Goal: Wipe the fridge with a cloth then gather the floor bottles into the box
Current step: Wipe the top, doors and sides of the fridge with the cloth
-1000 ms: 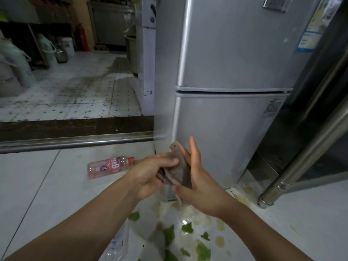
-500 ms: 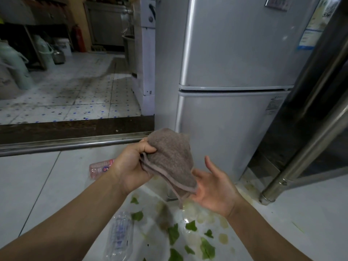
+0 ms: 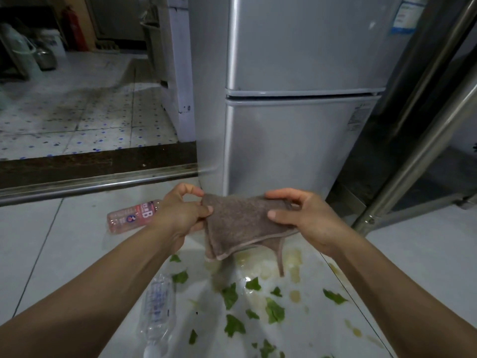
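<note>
A brown cloth [image 3: 240, 223] is stretched between both hands in front of the silver two-door fridge [image 3: 296, 104]. My left hand [image 3: 180, 215] pinches its left corner and my right hand [image 3: 302, 215] grips its right edge; a loop strap hangs below. On the floor a pink-labelled bottle [image 3: 131, 214] lies on its side behind my left wrist, partly hidden. A clear empty bottle [image 3: 157, 308] lies near my left forearm. No box is in view.
Green leaf scraps [image 3: 273, 311] and yellowish wet stains spread over the white floor below my hands. A slanted steel pole [image 3: 418, 153] stands at the right. A metal door sill [image 3: 98, 182] and a raised tiled floor lie at the left.
The cloth went from bunched between my palms to held in the left hand, and is now spread flat between both hands. My right hand has taken hold of its right edge.
</note>
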`<state>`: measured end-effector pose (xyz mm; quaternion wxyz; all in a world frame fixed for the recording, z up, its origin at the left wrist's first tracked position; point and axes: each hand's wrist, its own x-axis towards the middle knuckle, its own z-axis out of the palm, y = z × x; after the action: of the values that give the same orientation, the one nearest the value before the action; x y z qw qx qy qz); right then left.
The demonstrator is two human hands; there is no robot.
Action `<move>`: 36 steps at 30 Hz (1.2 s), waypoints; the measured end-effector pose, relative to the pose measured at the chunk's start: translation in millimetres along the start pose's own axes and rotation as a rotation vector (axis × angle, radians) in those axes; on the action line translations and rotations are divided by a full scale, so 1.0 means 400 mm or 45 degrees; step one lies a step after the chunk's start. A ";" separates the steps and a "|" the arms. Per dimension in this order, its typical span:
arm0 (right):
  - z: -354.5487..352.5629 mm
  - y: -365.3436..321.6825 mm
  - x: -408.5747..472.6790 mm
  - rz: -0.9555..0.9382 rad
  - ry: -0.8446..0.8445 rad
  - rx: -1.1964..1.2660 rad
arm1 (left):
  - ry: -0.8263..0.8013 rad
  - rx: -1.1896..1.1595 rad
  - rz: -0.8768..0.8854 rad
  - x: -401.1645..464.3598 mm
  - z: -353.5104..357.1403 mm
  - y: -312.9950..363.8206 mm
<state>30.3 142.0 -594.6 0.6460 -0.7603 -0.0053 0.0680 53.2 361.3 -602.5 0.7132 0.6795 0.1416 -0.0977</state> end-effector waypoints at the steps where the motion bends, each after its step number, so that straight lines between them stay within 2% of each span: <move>1: -0.004 0.007 -0.007 -0.025 -0.001 -0.261 | -0.032 -0.001 -0.015 0.001 0.005 -0.001; 3: -0.002 0.024 -0.010 -0.094 0.062 -0.812 | -0.118 0.015 -0.054 -0.002 0.016 -0.004; 5: 0.005 0.040 -0.005 -0.126 0.114 -0.969 | -0.180 0.050 -0.068 -0.005 0.029 -0.006; 6: 0.006 0.049 -0.001 -0.100 0.109 -0.881 | -0.203 0.067 -0.050 -0.007 0.037 -0.005; 7: 0.006 0.053 0.003 -0.033 0.090 -0.667 | -0.226 0.081 -0.012 -0.010 0.044 -0.001; 10: -0.005 0.072 0.019 0.234 0.017 0.169 | -0.300 0.164 0.237 -0.019 0.058 0.017; 12: -0.009 0.095 0.033 0.404 -0.100 0.562 | -0.360 0.272 0.400 -0.027 0.064 0.037; 14: 0.001 0.120 0.041 0.462 -0.259 0.892 | -0.419 0.380 0.493 -0.037 0.070 0.060; 16: 0.015 0.137 0.046 0.377 -0.467 1.122 | -0.445 0.429 0.552 -0.044 0.074 0.081; 18: 0.022 0.146 0.049 0.255 -0.654 1.204 | -0.444 0.373 0.557 -0.043 0.070 0.096; 20: 0.018 0.148 0.050 0.233 -0.639 1.211 | -0.443 0.240 0.471 -0.036 0.056 0.105; 23: -0.009 0.150 0.051 0.225 -0.375 1.132 | -0.380 0.150 0.304 -0.015 0.032 0.099; 26: -0.034 0.133 0.042 0.144 -0.221 0.925 | -0.288 0.304 0.200 -0.002 0.021 0.066; 29: -0.039 0.112 0.024 0.045 -0.171 0.394 | -0.328 0.585 0.189 0.007 0.017 0.029; 31: -0.033 0.102 0.013 -0.060 -0.099 -0.055 | -0.342 0.929 0.232 0.014 0.020 0.009; 34: -0.016 0.108 0.008 -0.239 0.107 -0.775 | -0.183 1.347 0.454 0.018 0.026 -0.019; 36: -0.006 0.132 0.009 -0.272 0.162 -0.787 | -0.112 1.359 0.512 0.020 0.022 -0.032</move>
<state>29.9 131.1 -646.5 0.3873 -0.9182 -0.0649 -0.0524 57.1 352.3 -617.0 0.2810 0.9544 -0.0893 -0.0461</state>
